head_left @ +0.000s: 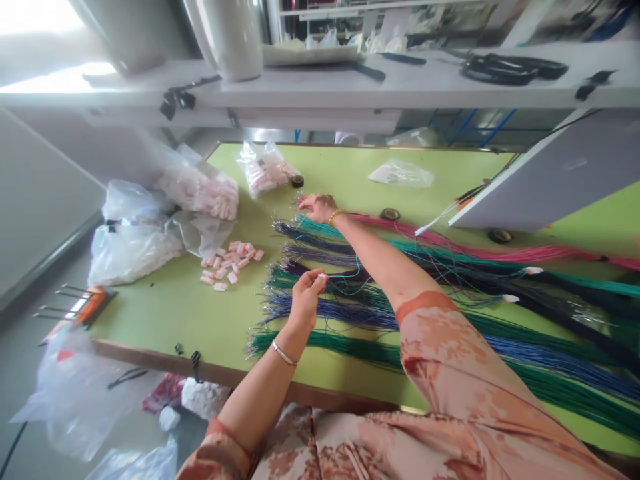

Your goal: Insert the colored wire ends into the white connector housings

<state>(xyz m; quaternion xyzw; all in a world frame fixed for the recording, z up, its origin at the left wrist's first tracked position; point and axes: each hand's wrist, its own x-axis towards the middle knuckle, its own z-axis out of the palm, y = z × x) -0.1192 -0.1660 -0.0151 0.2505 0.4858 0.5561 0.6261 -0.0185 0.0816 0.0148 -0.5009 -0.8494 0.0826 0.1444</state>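
My left hand (306, 297) is closed around a small white connector (323, 280), from which a thin teal wire (350, 274) loops to the right. Farther back, my right hand (318, 207) reaches to the tips of the pink wire bundle (370, 220), its fingers bent over the ends; whether a wire is between them is too small to tell. Bundles of teal, grey, blue and green wires (360, 343) lie side by side under and around my arms, their metal-tipped ends pointing left. Loose pink-and-white connectors (233, 261) form a pile left of my left hand.
Plastic bags of connectors (265, 170) and a large white bag (127, 250) stand at the left. Black tape rolls (390, 214) lie behind the wires. A shelf (300, 97) crosses above the table, and a grey panel (555, 173) stands at the right.
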